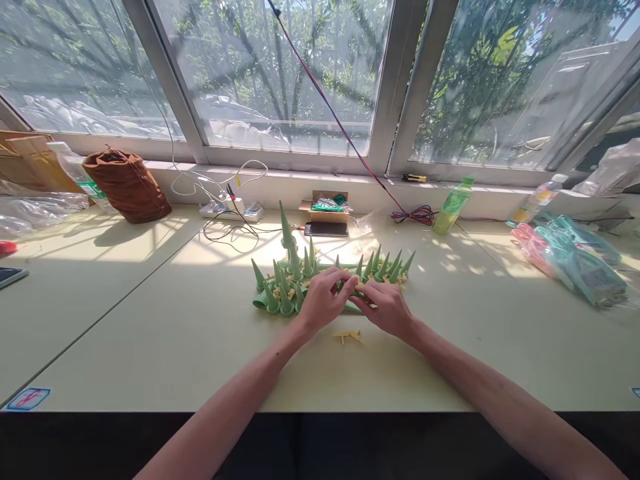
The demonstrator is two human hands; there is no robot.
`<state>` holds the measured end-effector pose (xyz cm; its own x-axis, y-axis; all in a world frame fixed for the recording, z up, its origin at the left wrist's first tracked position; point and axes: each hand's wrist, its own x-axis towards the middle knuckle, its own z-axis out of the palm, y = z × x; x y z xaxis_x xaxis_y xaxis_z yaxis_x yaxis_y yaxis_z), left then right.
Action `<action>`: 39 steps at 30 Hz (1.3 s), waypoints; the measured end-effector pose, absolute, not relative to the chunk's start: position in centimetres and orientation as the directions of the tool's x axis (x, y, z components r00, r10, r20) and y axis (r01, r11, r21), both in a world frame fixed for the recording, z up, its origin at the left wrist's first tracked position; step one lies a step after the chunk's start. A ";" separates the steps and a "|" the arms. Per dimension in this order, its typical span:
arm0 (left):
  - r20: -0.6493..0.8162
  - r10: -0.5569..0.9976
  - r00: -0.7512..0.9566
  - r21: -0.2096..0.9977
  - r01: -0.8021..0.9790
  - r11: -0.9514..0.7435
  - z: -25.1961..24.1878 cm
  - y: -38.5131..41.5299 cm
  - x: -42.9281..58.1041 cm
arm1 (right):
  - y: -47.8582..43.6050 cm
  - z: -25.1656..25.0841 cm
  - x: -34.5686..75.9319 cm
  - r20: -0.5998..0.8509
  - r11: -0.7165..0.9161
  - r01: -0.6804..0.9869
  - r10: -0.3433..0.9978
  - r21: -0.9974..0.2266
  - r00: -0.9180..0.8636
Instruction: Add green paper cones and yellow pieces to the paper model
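Note:
Green cones [285, 301] stand in a dense cluster at the middle of the table, with small pale-yellow pieces scattered among them. A taller stack of cones [289, 243] rises at the back left of the cluster. My left hand [326, 299] and my right hand [384, 305] meet at the cluster's front, fingers bent and drawn together. Whatever lies between the fingertips is too small and covered to make out. Just in front of both hands lie a few loose pale-yellow pieces [349, 336] on the table.
Behind the cones are an open cardboard box [326, 215], a dark phone [326, 229] and a power strip [231, 210] with cables. A brown bag [127, 187] stands at the left. On the right are a green bottle [453, 208] and plastic-wrapped items [575, 260].

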<state>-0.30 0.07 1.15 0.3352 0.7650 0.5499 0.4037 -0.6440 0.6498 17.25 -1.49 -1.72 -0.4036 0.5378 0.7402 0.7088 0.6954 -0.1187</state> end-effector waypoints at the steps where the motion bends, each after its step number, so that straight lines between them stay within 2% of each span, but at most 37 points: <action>1: 0.542 0.770 0.338 0.654 0.407 -0.638 1.1 0.1 -0.3 | -1.5 -1.6 17.2 0.741 0.690 0.715 0.540 -0.116 -0.400; 8: 0.495 0.785 0.372 0.651 0.439 -0.619 0.9 0.3 -0.2 | -1.5 -1.5 17.3 0.750 0.653 0.752 0.538 -0.085 -0.383; 14: 0.436 0.831 0.346 0.731 0.403 -0.551 0.8 0.3 -0.2 | -1.3 -1.5 17.2 0.743 0.638 0.757 0.574 -0.142 -0.344; 19: 0.367 0.880 0.300 0.827 0.329 -0.457 0.9 0.4 -0.1 | -1.2 -1.7 17.3 0.711 0.618 0.741 0.642 -0.261 -0.286; 24: 0.287 0.925 0.248 0.937 0.128 -0.325 1.5 0.2 -0.2 | -1.5 -1.8 17.3 0.754 0.637 0.652 0.640 -0.412 -0.148; 28: 0.190 0.940 0.283 0.978 -0.133 -0.158 1.7 0.4 -0.5 | -1.7 -1.5 17.0 0.739 0.675 0.664 0.618 -0.323 -0.269; 32: 0.157 0.909 0.386 0.935 -0.354 -0.011 1.8 0.7 -0.7 | -1.8 -1.7 16.8 0.623 0.706 0.657 0.646 -0.266 -0.441; 39: 0.131 0.880 0.457 0.895 -0.436 0.093 2.0 0.8 -0.8 | -1.4 -2.8 17.1 0.457 0.675 0.713 0.704 -0.192 -0.544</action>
<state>-0.76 0.78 1.98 0.4571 0.8797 0.1312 -0.4363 0.0933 0.8949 17.14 -1.42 -2.82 -0.5435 0.7043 0.4567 0.7128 0.6746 -0.1919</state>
